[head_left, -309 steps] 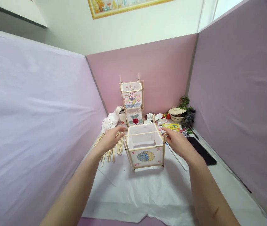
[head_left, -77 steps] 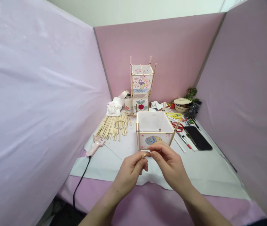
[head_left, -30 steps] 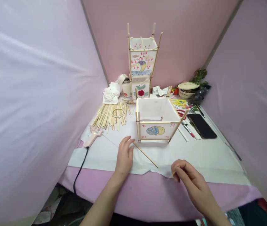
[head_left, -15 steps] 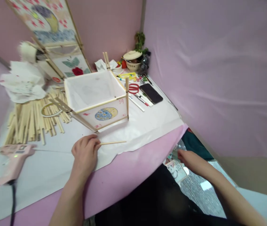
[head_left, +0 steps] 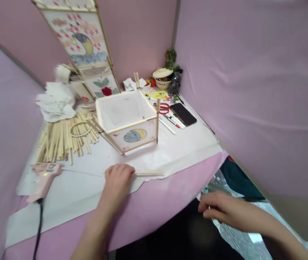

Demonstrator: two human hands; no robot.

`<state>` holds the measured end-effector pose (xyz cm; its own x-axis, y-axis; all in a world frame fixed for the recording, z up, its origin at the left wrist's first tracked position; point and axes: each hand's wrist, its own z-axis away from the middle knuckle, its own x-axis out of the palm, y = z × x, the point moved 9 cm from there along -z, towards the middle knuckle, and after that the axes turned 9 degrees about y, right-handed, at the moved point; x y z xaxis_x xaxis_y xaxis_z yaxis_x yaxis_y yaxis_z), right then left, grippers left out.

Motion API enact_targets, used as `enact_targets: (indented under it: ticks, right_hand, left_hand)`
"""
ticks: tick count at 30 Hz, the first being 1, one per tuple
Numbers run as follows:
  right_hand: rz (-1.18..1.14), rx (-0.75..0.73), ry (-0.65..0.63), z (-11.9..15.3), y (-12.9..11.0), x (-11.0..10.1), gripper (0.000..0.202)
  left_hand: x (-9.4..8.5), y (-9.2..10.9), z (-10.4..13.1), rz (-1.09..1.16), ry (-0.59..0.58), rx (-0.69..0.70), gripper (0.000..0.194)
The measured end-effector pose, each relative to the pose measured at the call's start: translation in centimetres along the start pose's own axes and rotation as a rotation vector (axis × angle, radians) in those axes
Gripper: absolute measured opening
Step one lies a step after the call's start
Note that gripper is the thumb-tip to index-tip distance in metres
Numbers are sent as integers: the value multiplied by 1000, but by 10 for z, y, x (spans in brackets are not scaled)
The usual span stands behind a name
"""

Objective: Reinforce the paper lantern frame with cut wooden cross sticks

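Observation:
My left hand rests near the table's front, its fingers closed on a thin wooden stick lying along the white paper. Low at the right, off the table edge and over my lap, is my right hand. Its fingers are curled, and what they hold, if anything, is hidden. Just behind my left hand stands a lantern-like box frame of wooden sticks with white paper sides and a drawn blue and yellow disc. Left of that hand lies a pink glue gun with a small green light.
Many wooden sticks lie at the left, with a tape roll on them. A taller decorated panel rises behind. Red-handled scissors, pens and a phone are at the right. A black cord hangs over the front edge.
My right hand has come up and back from the items below the table edge, toward my lap. My left hand still grips the stick. The view has shifted, so the table appears further right.

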<state>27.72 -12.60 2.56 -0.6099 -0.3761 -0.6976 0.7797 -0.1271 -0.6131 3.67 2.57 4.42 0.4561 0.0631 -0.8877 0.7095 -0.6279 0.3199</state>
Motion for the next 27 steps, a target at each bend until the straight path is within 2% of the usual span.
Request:
enact_targets:
  ticks: [2,3,5,8,9,12,14,16,17,18,20,22,24,27]
  right_hand:
    - [-68,-129,61,-8,-51,-18,17]
    - [-48,-170,138,-15,-70,-27,21]
    - [74,-251,223,-33,-98,-30,24]
    - [331,-324,250,-61,-119,-17,4]
    - [394,-334,255,-68,-123,-17,4]
    - [436,-348,237,-71,-131,-38,15]
    - [343,-355,239,-66,-137,-69,19]
    - [190,-366,336,-62,-148,-113,22]
    - [119,-378,405,-62,-155,-136,23]
    - [64,-384,477,-65,-163,-158,24]
    - [-9,-398,623,-77,-183,-195,26]
    - [-47,-437,666,-99,-210,-216,26]
    - [-35,-504,602,-128,-239,-220,23]
    - [122,-461,423,-176,-262,-207,17]
  left_hand:
    - [-10,32,-1,52,-11,102,16]
    - [-15,47,-2,70,-17,147,16]
    - [-28,73,-6,72,25,208,16]
    - [-48,96,-11,60,76,271,18]
    - [-57,100,-12,57,103,286,17]
    - [-104,96,-16,41,319,280,17]
    - [-146,75,-20,73,551,165,34]
    - [-182,35,-27,197,801,-49,39]
    - [-194,11,-30,295,933,-163,37]
    - [-197,-12,-40,384,985,-248,38]
    - [-181,-56,-74,593,907,-386,43]
    - [-147,-93,-110,842,731,-513,52]
    - [-116,-117,-135,1001,595,-597,58]
    - [-92,-130,-153,1091,517,-598,67]
